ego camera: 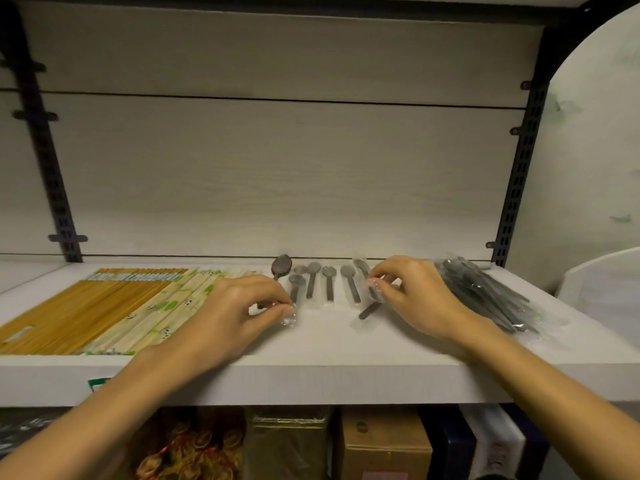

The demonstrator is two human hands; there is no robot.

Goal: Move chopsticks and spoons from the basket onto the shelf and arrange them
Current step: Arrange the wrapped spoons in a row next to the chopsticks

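While both hands worked over the white shelf [329,344], a row of wrapped spoons [327,282] lay side by side near its middle, bowls toward twelve o'clock and handles toward six. The left hand [235,313] had its fingers curled, thumb and forefinger pinching the clear wrapper at the six o'clock end of the leftmost wrapped spoon [295,289]. At twelve o'clock from that hand, a darker bare-looking spoon [281,265] rested with its bowl near the back panel. The right hand [412,296], fingers bent, pinched the wrapper of a tilted spoon [370,308] at the row's three o'clock end, whose handle pointed toward seven o'clock. At three o'clock from the right hand lay a loose heap of plastic-wrapped cutlery [485,296], fanning toward five o'clock. Toward nine o'clock on the shelf, yellow chopsticks [79,313] lay packed flat, and just beside them, nearer the left hand, paler panda-print chopsticks [169,306]. Below the shelf edge, a cardboard box [384,445] stood at six o'clock. No basket showed.
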